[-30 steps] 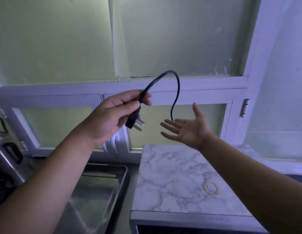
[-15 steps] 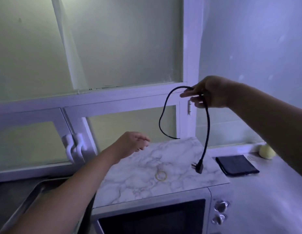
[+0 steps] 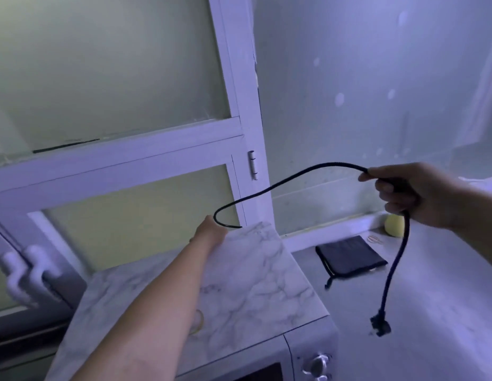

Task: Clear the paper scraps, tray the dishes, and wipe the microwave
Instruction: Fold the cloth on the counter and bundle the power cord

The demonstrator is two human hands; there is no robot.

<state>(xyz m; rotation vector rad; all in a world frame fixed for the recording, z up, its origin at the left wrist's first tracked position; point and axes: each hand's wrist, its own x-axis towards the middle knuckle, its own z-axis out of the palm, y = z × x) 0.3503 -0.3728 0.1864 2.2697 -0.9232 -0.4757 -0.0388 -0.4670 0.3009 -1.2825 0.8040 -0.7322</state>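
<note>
A black cord (image 3: 294, 178) is held in the right hand (image 3: 415, 196), whose grip is closed round it, fingers curled, above the bench (image 3: 431, 312) and well clear of the wall. From that grip the cord hangs down to a plug (image 3: 380, 324), which dangles in open air above bare bench to the right of the microwave (image 3: 253, 284). Leftward, the cord arcs across to a tight bend and is lost behind the back edge of the microwave.

The left hand (image 3: 210, 232) is stretched along the marble-patterned top to that same back edge, just beside the bend. Its fingers are hidden past the edge, so whether its grip is open or closed cannot be told. A rubber band (image 3: 199, 321) is seen on the top, partly covered by the left forearm.

The microwave is set close against the window frame (image 3: 239, 105), its right back corner near the hinge (image 3: 252, 165). Its front knob (image 3: 319, 364) is seen at the lower edge. To its right a dark folded cloth (image 3: 349, 257) lies flat on the bench, apart from the microwave's side. A yellow round thing (image 3: 393, 226) is set against the wall's foot, behind the hanging cord.
</note>
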